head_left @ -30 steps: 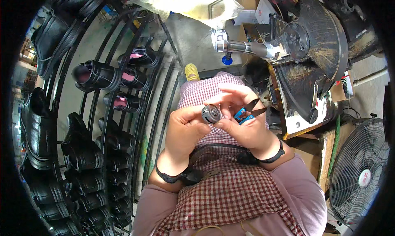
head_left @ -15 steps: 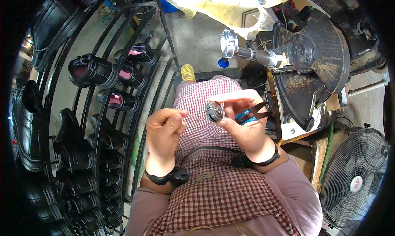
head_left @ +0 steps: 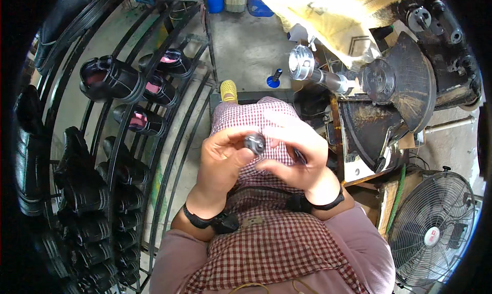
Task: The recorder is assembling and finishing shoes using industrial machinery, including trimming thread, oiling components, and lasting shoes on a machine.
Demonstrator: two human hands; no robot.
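Thumb and fingers of the left hand (head_left: pixel 218 161) are clamped, in the head view, on a small round metal piece (head_left: pixel 254 144) at their tips. Beside it, the right hand's (head_left: pixel 312 166) thumb and forefinger stand apart; whether its other fingers grip the dark object (head_left: pixel 298 154) there, I cannot tell.

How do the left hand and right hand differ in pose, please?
The left hand pinches a small metal part; the right hand has thumb and forefinger apart. The right hand cups a mostly hidden dark object; the left hand shows none. Both wear black wristbands.
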